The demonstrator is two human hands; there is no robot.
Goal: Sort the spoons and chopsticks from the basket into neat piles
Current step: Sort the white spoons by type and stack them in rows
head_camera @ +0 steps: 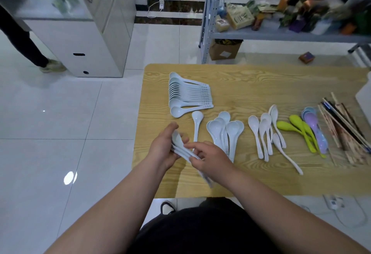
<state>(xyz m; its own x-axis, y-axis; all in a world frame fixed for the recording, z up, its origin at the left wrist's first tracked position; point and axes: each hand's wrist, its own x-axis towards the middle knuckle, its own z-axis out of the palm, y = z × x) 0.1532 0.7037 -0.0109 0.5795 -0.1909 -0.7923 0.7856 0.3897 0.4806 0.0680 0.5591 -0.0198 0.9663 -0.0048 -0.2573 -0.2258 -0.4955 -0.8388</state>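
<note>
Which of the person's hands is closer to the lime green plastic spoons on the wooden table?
Right. The right hand sits left of the lime green plastic spoons; the left hand is farther left, beside it. Both hold a bundle of pale blue spoons.

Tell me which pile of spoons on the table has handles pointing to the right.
The neat row of pale blue spoons at the far left of the table. The other piles lie with handles toward the person.

Bare forearms (pixel 112 209), black clothing (pixel 200 231), black-and-white shoe (pixel 167 208)
</note>
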